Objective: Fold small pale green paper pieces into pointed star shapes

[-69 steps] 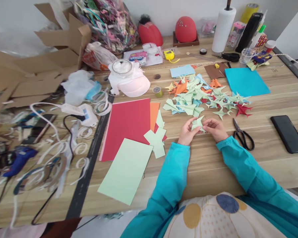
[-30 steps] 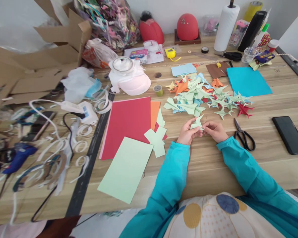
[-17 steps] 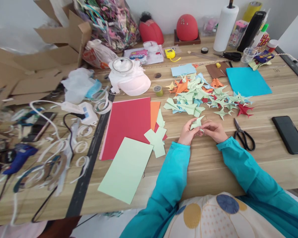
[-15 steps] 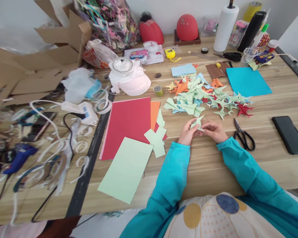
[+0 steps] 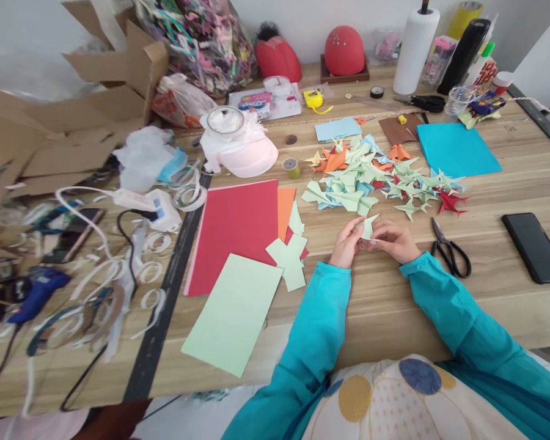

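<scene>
A small pale green folded paper piece [image 5: 367,227] is pinched between both hands over the wooden table [image 5: 508,293]. My left hand [image 5: 347,245] grips its left side and my right hand [image 5: 395,240] grips its right side; both wear teal sleeves. Just beyond lies a pile of folded paper shapes [image 5: 376,177], mostly pale green with some orange, red and blue. Left of my left hand lie small pale green paper squares [image 5: 289,260], a red sheet [image 5: 231,231], an orange sheet [image 5: 284,206] and a large pale green sheet [image 5: 233,313].
Black scissors [image 5: 448,249] lie right of my right hand, a black phone [image 5: 534,247] farther right. A blue sheet [image 5: 456,150], a paper towel roll [image 5: 414,49] and a red dome [image 5: 344,51] stand at the back. A white cap [image 5: 241,154], tape rings [image 5: 149,269], cardboard [image 5: 68,116] and a blue glue gun [image 5: 34,294] crowd the left.
The folded green piece has been turned and reworked a little between my fingers; its outline now looks narrower. Both hands stay in the same spot.
</scene>
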The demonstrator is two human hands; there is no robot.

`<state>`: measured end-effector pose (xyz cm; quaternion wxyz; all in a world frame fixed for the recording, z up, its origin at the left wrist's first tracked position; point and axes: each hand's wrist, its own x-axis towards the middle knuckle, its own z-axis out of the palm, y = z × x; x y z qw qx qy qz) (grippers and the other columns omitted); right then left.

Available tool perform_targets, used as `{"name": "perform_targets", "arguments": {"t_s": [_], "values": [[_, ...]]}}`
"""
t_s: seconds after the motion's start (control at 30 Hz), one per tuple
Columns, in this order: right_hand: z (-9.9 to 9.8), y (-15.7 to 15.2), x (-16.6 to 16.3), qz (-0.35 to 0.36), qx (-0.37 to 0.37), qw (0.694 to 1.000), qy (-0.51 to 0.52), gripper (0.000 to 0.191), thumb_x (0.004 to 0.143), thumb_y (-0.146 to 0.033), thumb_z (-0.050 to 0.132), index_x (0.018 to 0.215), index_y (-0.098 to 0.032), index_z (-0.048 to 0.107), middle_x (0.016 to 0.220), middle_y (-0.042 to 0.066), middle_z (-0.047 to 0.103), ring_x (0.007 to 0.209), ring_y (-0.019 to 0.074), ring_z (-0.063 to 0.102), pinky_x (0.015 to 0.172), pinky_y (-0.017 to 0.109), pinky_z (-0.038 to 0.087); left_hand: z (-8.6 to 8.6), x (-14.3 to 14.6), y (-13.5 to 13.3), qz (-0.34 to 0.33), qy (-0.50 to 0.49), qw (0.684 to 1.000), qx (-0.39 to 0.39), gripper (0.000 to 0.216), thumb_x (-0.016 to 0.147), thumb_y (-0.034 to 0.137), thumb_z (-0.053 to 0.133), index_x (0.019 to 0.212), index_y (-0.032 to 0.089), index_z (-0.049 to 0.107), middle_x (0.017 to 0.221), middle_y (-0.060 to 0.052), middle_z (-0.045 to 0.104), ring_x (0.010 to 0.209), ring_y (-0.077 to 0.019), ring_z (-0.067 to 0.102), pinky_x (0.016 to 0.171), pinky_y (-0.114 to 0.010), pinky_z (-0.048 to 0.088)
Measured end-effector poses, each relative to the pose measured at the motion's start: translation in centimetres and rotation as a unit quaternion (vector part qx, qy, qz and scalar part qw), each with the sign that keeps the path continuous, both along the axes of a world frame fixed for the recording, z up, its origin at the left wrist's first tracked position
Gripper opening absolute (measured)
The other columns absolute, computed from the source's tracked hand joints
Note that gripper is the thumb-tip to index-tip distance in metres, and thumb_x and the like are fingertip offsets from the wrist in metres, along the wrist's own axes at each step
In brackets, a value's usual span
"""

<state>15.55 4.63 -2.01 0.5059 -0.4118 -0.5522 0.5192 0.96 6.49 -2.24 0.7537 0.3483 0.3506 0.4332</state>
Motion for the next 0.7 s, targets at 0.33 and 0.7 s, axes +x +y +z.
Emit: {"name": "perform_targets", "arguments": {"t_s": [0.33, 0.7], "values": [[0.87, -0.02, -0.39, -0.041, -0.067, 0.995, 0.053, 0.021, 0.061, -0.034, 0.071, 0.070, -0.019, 0.060, 0.070, 0.001, 0.057, 0.058, 0.0113, 0.052, 0.048, 0.025, 0.045, 0.25, -0.11, 0.00, 0.042, 0.039, 0.998, 0.027, 0.027, 0.060, 0.030, 0.070, 0.082, 0.016, 0.063, 0.069, -0.001, 0.063, 0.058, -0.0113, 0.059, 0.061, -0.027, 0.049], [0.01, 0.31, -0.07, -0.091, -0.119, 0.984, 0.095, 0.022, 0.058, -0.031, 0.073, 0.061, -0.017, 0.056, 0.062, -0.002, 0.058, 0.050, 0.0099, 0.053, 0.049, 0.025, 0.044, 0.14, 0.41, -0.30, 0.051, 0.130, 0.986, 0.091, 0.024, 0.057, 0.030, 0.071, 0.068, 0.013, 0.058, 0.057, 0.000, 0.062, 0.057, -0.0137, 0.061, 0.061, -0.028, 0.049]]}}
